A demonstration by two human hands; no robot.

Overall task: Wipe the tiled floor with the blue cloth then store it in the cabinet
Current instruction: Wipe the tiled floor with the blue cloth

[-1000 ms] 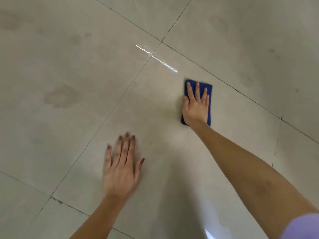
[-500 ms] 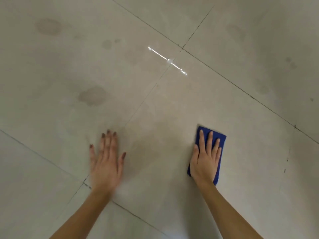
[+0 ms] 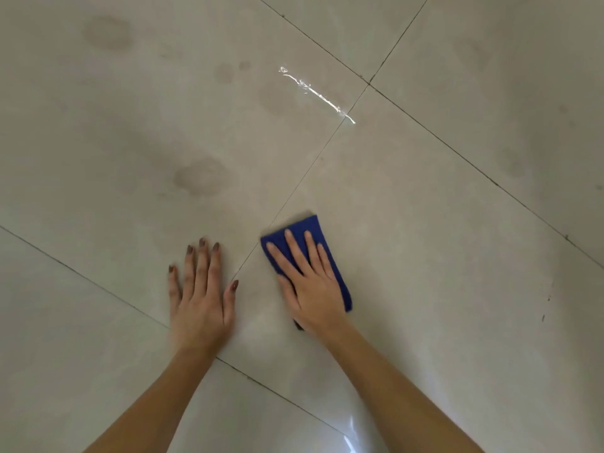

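Observation:
A folded blue cloth [image 3: 333, 266] lies flat on the pale tiled floor [image 3: 425, 223]. My right hand [image 3: 307, 282] presses down on the cloth with fingers spread, covering most of it; its top edge and right side stick out. To its left, my left hand [image 3: 201, 295] rests palm down on the bare tile, fingers apart, holding nothing. No cabinet is in view.
Dark grout lines [image 3: 457, 152] cross the floor diagonally. Dull stains [image 3: 199, 176] mark the tile ahead of my left hand, with more [image 3: 106, 32] at the far left. A bright wet streak [image 3: 315, 93] glints near a tile joint ahead.
My right hand has dragged the cloth from far ahead back toward me and to the left, close to my left hand. The left hand stays planted on the tile.

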